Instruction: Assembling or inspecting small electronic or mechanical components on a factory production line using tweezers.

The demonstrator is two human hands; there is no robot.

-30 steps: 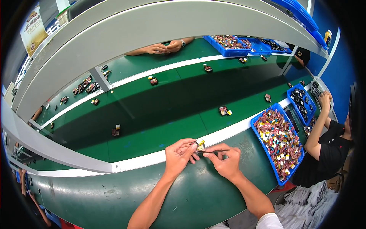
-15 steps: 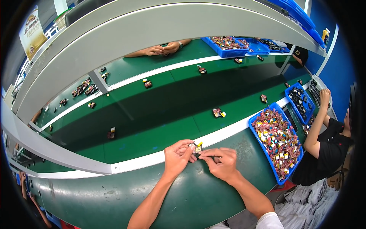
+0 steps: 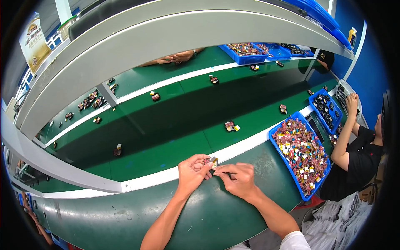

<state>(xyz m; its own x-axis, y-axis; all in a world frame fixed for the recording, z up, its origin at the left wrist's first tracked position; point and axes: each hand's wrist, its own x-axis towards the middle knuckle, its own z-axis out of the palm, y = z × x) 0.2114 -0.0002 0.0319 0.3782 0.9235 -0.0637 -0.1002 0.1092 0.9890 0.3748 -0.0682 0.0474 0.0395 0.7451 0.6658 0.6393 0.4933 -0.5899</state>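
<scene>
Over the front edge of the green bench, my left hand [image 3: 194, 171] is closed with its thumb and fingers pinching a small electronic part [image 3: 213, 163]. The part has a pale, yellowish face and a dark silvery flap at its top; the fingers cover the rest. Close on its right, my right hand [image 3: 240, 178] is closed round slim black tweezers [image 3: 226, 172]. Their tips meet the lower side of the part, though the exact contact is too small to see.
A green conveyor belt [image 3: 166, 137] carries several small assemblies, one nearby [image 3: 230, 126]. At right stands a blue tray [image 3: 271, 135] heaped with small parts, with another blue tray [image 3: 311, 101] beyond it. A co-worker [image 3: 354, 162] sits at right. A grey beam [image 3: 187, 25] spans overhead.
The assemblies on the belt have shifted slightly left. The part in my left hand has tilted: its bright yellow tab now shows as a darker, silvery flap. Both hands stay nearly in place.
</scene>
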